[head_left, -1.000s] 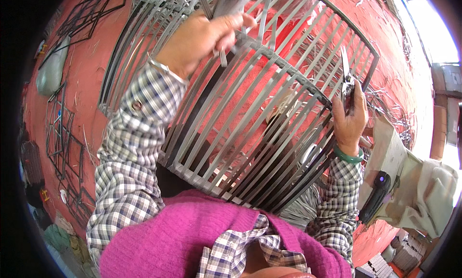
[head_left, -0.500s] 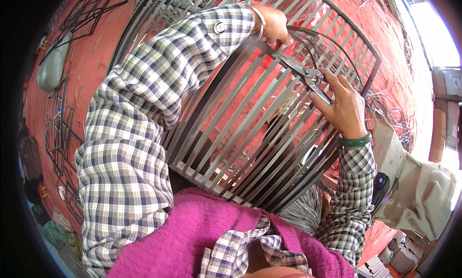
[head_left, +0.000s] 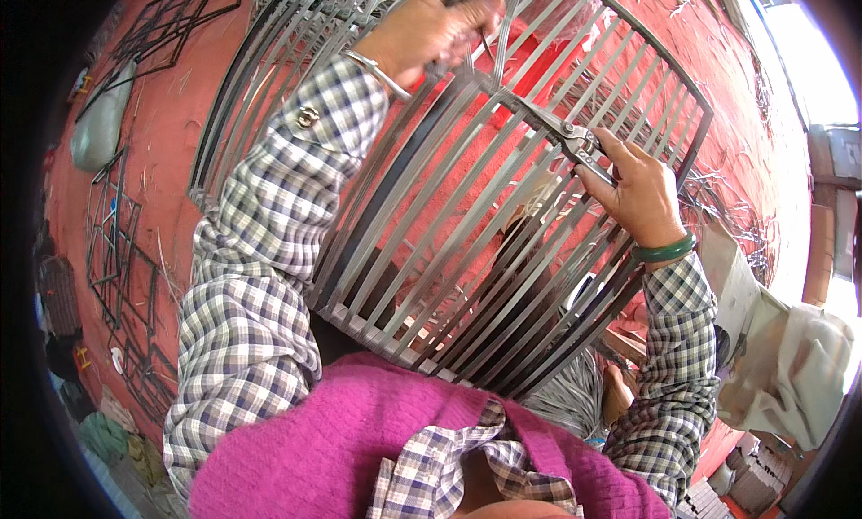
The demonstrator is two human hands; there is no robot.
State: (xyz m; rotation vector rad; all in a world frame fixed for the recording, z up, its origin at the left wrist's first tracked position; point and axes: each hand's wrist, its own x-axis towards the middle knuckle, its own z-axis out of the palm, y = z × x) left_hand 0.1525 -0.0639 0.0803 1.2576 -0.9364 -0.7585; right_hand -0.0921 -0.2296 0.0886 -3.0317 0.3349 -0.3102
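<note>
A curved rack-like frame [head_left: 449,196] of grey, woven flat strips on dark bars stands before me. My right hand [head_left: 642,196], fingers wrapped round the handles, holds metal pliers [head_left: 579,144] by the crossbar of the frame. The jaws point left and lie along that bar. My left hand [head_left: 431,36] is over the upper left of the frame, its fingers smeared by motion. Right by its fingertips, a grey strip [head_left: 505,43] rises from the crossbar. Whether the left fingers grip a strip is unclear.
Thin dark metal frames [head_left: 112,241] and a pale wrapped bundle [head_left: 101,128] lie on the red floor at left. A heap of grey strips [head_left: 570,389] is beneath the frame. Pale cloth [head_left: 786,366] hangs at right.
My left hand has moved left and up from the crossbar, away from the pliers. A dark strip that looped over the frame's right side no longer shows there. My right hand stays on the pliers.
</note>
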